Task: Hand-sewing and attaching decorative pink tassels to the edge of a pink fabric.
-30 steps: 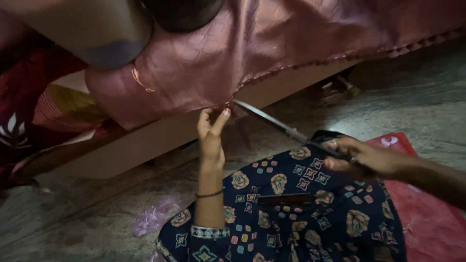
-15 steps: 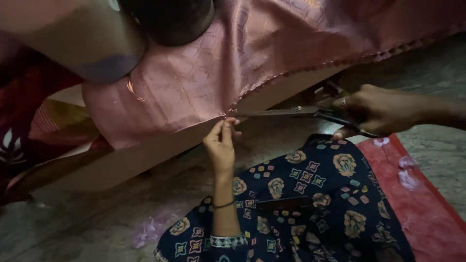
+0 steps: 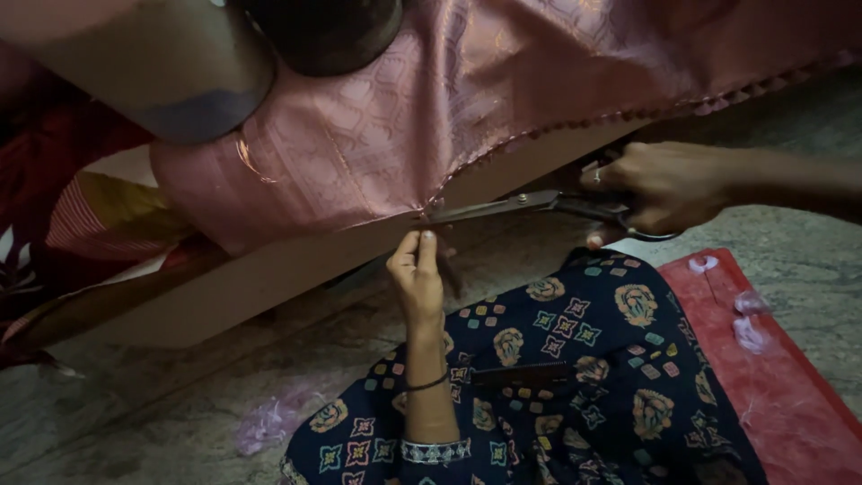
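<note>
A shiny pink patterned cloth (image 3: 503, 99) hangs over the edge of a low wooden board (image 3: 269, 269). My left hand (image 3: 417, 274) reaches up and pinches loose threads at the cloth's lower edge. My right hand (image 3: 664, 189) grips a pair of metal scissors (image 3: 521, 205) held level, with the blade tips touching the cloth's edge just above my left fingers. A dark bangle sits on my left wrist.
My lap is covered by dark blue printed fabric (image 3: 575, 377). A red mat (image 3: 772, 359) with pale thread scraps lies at the right on the stone floor (image 3: 135, 422). A tuft of pink threads (image 3: 269, 418) lies on the floor. Red and striped cloths (image 3: 99, 207) pile at left.
My right hand lifted the scissors from near my lap up to the cloth's edge. My left hand stayed at the hem and now pinches threads just under the blade tips.
</note>
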